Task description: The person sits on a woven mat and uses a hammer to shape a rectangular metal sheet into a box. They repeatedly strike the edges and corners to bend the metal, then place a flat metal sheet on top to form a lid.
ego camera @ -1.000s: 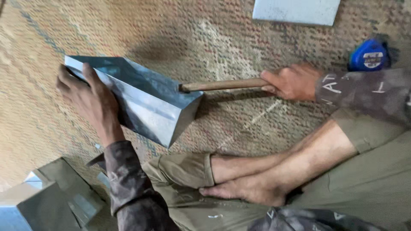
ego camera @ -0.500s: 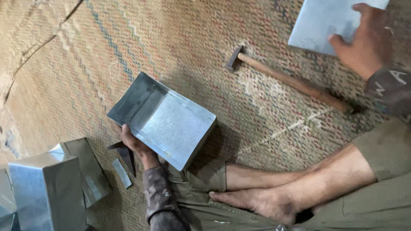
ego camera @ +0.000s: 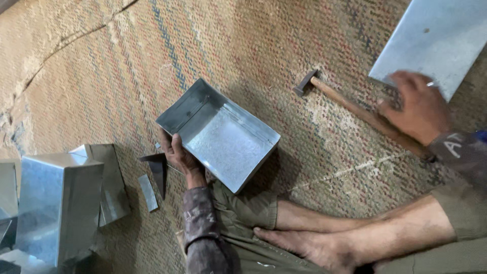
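Note:
My left hand [ego camera: 178, 157] grips the near left edge of a shallow folded sheet-metal tray [ego camera: 219, 134], held tilted with its open side up, just above the woven mat. My right hand [ego camera: 418, 106] rests on the lower corner of a flat metal sheet [ego camera: 439, 38] at the upper right, fingers closed on its edge. A hammer with a wooden handle [ego camera: 355, 109] lies on the mat, its head [ego camera: 305, 82] pointing up-left; its handle runs under my right hand.
Folded metal boxes [ego camera: 61, 203] stand stacked at the lower left, with small metal offcuts [ego camera: 154, 177] beside them. My bare leg and foot [ego camera: 329, 238] stretch across the bottom. The woven mat [ego camera: 127, 76] has a tear at upper left.
The hammer has been laid down on the mat. My right hand moved to the flat sheet. My left hand turned the tray open side up and lowered it toward my lap.

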{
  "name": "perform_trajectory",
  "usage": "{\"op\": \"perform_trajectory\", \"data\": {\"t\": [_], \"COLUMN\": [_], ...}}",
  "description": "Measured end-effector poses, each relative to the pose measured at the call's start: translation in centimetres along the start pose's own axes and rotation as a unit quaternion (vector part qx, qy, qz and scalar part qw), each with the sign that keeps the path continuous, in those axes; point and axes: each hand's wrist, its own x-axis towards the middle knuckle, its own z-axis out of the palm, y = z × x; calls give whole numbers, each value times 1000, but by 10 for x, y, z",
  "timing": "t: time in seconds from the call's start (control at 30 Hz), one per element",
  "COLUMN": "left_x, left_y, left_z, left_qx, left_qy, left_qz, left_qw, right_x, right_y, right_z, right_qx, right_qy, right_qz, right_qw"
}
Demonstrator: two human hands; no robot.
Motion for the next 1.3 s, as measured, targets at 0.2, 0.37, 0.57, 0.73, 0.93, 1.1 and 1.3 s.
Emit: {"op": "perform_trajectory", "data": {"t": [0.2, 0.37, 0.57, 0.73, 0.93, 1.1, 1.3], "left_x": [5, 25, 36, 34, 44, 41, 38], "left_y": [20, 17, 7, 12, 13, 16, 25], "left_z": [19, 43, 53, 59, 81, 81, 85], "left_qx": [157, 301, 421, 428, 500, 453, 455], "left_qy": [7, 20, 22, 16, 0, -13, -27], "left_qz": [-42, -16, 28, 26, 32, 49, 23], "left_qw": [987, 953, 906, 903, 865, 890, 890], "right_x": [-29, -28, -39, 17, 60, 75, 77], "right_y": [-34, -21, -79, -121, -117, -122, -134], "right_z": [30, 49, -22, -49, -30, -30, -45], "right_qx": [132, 383, 345, 321, 191, 287, 271], "right_qy": [-189, -102, -155, 54, 59, 69, 63], "right_qz": [15, -15, 10, -198, -234, -234, -219], "right_qw": [973, 918, 926, 924, 952, 926, 935]}}
